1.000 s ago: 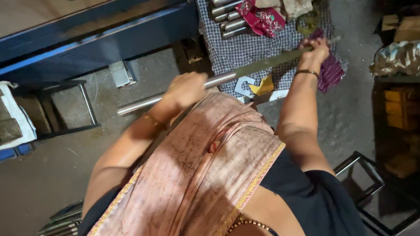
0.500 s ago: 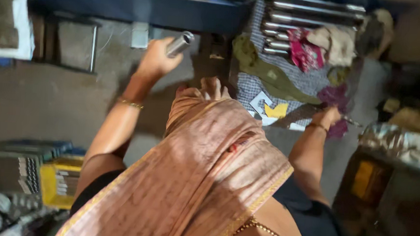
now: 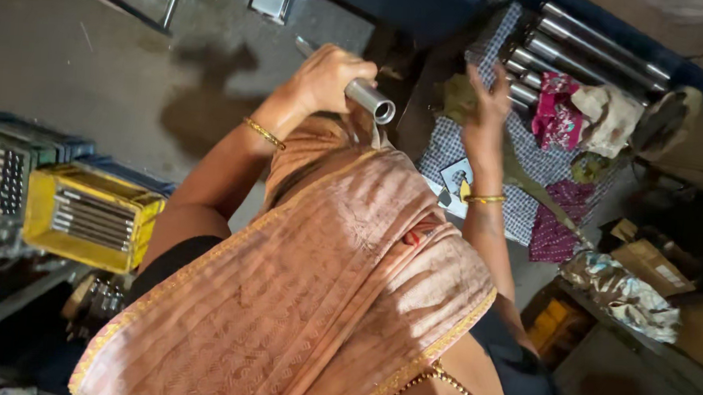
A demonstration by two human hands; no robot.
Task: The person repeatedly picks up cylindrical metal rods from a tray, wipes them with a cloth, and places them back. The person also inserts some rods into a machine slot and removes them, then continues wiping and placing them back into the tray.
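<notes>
Yellow crate (image 3: 90,214) at left w/ rows of thin dark metal rods inside; dark blue trays (image 3: 12,164) beside it hold more of the same. Left hand (image 3: 322,78) has its fingers wrapped tight round a shiny steel tube (image 3: 366,99), hollow end facing right, held up over the concrete floor (image 3: 91,60) near centre top. Right hand (image 3: 487,108) has fingers closed on an olive-green rag (image 3: 463,99), soft & crumpled, above a checked cloth (image 3: 524,163) on the floor. On the cloth's far edge lies a stack of smooth steel tubes (image 3: 572,48); pink & cream rags (image 3: 593,111) next to them. Peach striped scarf (image 3: 322,285) w/ gold edging blocks the near middle. Cardboard box (image 3: 648,264) & crumpled wrap at right
</notes>
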